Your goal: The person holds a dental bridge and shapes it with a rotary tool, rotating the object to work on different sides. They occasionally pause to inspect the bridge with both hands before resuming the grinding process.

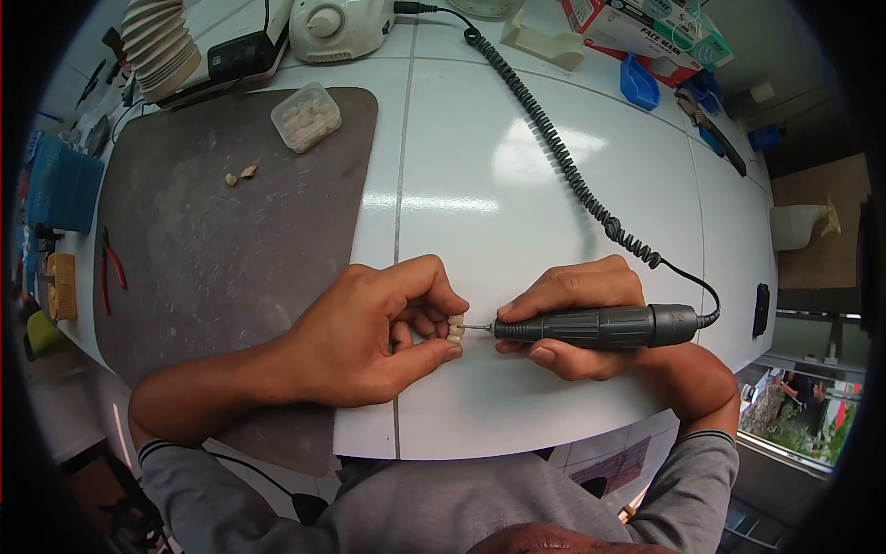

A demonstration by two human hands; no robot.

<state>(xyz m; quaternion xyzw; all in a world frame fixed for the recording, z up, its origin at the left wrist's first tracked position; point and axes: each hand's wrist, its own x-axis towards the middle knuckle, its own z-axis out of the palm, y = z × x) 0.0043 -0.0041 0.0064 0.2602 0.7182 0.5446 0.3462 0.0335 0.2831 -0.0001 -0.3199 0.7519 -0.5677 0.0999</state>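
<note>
Between the thumb and forefinger of my left hand (392, 328) is a small cream dental bridge (456, 329), a short row of tooth shapes. My right hand (581, 319) is wrapped round a black rotary handpiece (591, 327), lying nearly level and pointing left. Its thin metal bur (478, 327) reaches the right side of the bridge and seems to touch it. Whether the bur is spinning cannot be seen. From the handpiece's rear end, a coiled black cord (563, 157) runs up to a white control unit (340, 30) with a round knob.
On the brown mat (231, 249) stand a clear tub (306, 118) of tooth-like pieces and two loose cream bits (240, 175). Red-handled pliers (111, 270) lie at its left edge. Far right are a face mask box (637, 37), a blue tray (639, 83) and a spray bottle (796, 227).
</note>
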